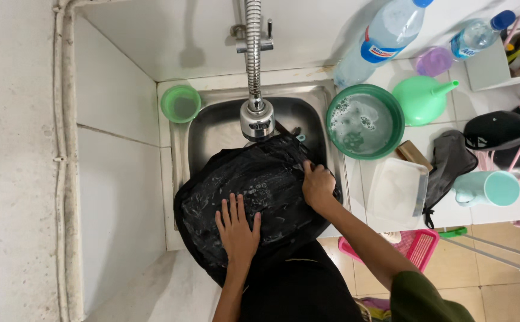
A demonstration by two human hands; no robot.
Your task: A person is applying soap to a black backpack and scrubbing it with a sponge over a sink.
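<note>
A large black wet cloth item point(260, 185), flecked with soap suds, lies spread over the steel sink point(212, 128) and hangs past its front edge. My left hand point(237, 228) presses flat on its near part, fingers spread. My right hand point(318, 186) is clenched on the cloth's right side, gripping the fabric; whether it also holds a brush or sponge is hidden. The metal tap point(255, 101) hangs just above the cloth's far edge.
A green basin of soapy water point(364, 121) stands right of the sink, with a green funnel point(422, 98), plastic bottles point(379, 39), a clear lidded box point(397, 192), a dark cloth point(451, 164) and a teal mug point(488, 188). A small green cup point(180, 103) sits at the sink's left corner.
</note>
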